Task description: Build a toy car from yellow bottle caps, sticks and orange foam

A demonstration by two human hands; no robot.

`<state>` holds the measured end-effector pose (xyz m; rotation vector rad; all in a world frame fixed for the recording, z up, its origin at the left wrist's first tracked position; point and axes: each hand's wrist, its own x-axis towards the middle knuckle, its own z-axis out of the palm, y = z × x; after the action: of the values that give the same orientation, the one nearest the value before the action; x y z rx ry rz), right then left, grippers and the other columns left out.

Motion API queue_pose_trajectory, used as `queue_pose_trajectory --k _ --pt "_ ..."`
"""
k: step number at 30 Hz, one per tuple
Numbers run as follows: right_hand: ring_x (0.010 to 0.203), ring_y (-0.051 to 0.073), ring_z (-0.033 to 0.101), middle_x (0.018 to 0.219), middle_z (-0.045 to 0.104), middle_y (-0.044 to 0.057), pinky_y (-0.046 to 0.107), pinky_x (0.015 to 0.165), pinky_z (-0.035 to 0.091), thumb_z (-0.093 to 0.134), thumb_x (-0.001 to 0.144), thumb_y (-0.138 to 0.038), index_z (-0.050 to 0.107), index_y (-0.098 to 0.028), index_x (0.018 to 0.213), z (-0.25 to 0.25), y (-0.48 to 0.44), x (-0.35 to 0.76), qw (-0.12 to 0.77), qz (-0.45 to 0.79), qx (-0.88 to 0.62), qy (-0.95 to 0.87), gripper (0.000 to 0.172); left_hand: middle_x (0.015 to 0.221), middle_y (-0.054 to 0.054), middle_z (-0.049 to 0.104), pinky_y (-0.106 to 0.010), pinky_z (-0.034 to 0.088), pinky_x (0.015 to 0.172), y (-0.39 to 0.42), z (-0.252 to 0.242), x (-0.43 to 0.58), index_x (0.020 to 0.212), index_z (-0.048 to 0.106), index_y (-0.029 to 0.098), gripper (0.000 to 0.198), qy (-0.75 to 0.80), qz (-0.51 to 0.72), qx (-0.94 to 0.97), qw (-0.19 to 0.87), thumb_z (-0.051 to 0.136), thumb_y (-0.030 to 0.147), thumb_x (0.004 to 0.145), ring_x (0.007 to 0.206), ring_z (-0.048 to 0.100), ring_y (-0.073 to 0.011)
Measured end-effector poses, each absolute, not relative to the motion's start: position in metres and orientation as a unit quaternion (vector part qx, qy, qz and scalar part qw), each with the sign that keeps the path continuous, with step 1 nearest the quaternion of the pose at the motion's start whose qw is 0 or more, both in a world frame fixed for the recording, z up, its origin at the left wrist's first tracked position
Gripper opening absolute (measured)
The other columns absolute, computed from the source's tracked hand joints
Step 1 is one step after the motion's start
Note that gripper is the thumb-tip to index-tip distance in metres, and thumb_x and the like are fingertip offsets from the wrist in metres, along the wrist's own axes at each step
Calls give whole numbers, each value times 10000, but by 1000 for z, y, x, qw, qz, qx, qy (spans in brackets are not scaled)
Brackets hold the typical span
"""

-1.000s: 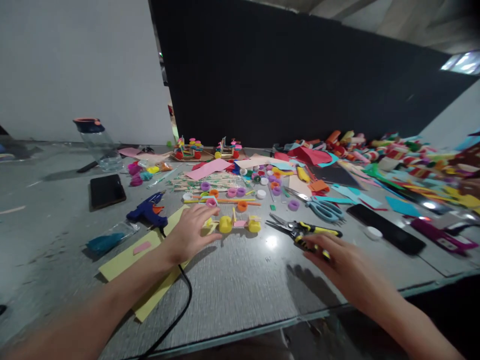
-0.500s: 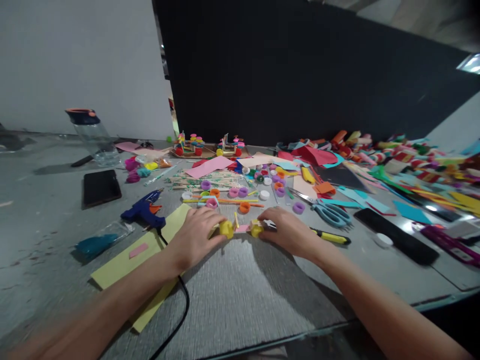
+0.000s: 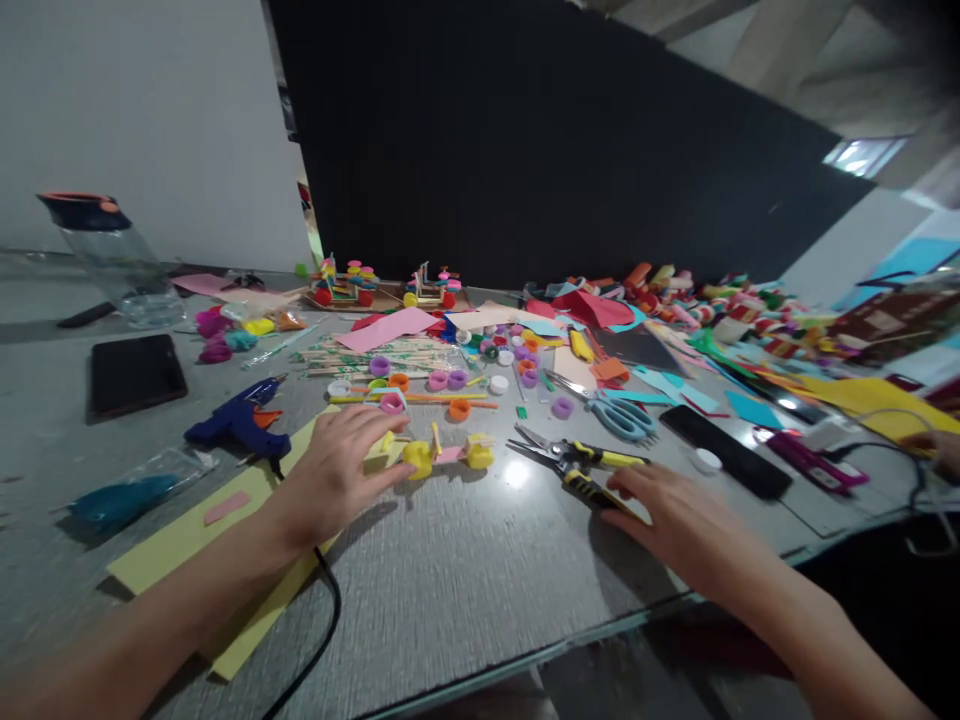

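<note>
A yellow-and-pink model (image 3: 450,454) lies left-to-right on the surface (image 3: 442,590), its left end between the parted thumb and fingers of the left hand (image 3: 336,472); the right hand (image 3: 671,512), farther away, curls at pliers (image 3: 576,460), grip unclear.

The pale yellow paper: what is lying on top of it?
On the pale yellow paper lie a small pink piece and part of a black cord. The left hand and forearm hide its middle; what lies there cannot be seen.
</note>
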<state>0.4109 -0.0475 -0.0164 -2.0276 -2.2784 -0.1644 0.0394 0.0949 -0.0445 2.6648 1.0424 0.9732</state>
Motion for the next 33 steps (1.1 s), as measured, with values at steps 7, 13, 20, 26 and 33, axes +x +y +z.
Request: queue_pose_trajectory --k 7,13,20,26,33 --pt "737 231 682 852 690 66 327 633 464 556 973 -266 577 -203 855 -59 -47 421 68 -90 -685 -720 136 1192 -129 738 -538 444 998 97 -47 41 1228 643 182 441 339 334 878 41 596 517 946 1176 626 -341" --pt "724 232 674 842 683 68 321 611 419 515 986 -291 550 -210 826 -67 -27 444 84 -144 -694 -700 183 1189 -133 733 -541 460 983 101 -53 34 1202 658 193 417 345 343 873 35 613 512 939 1168 626 -349" --pt "658 262 653 791 682 87 332 561 357 428 1022 -370 595 -200 853 -65 -27 469 109 -227 -686 -683 291 1176 -111 733 -545 460 989 101 -54 33 1210 662 213 387 351 362 862 51 655 469 919 1165 624 -343" --pt "677 208 637 798 647 55 314 610 417 347 1084 -437 566 -204 850 -48 -22 429 216 -249 -593 -734 396 1006 -62 726 -442 473 951 95 -34 35 862 640 213 126 365 407 836 47 615 303 946 1041 646 -264" --pt "742 185 655 897 657 59 295 650 445 365 1095 -353 591 -196 970 -29 28 371 278 -210 -502 -792 303 894 -15 713 -334 499 905 88 0 29 787 622 221 224 395 455 797 35 529 270 985 948 668 -196"
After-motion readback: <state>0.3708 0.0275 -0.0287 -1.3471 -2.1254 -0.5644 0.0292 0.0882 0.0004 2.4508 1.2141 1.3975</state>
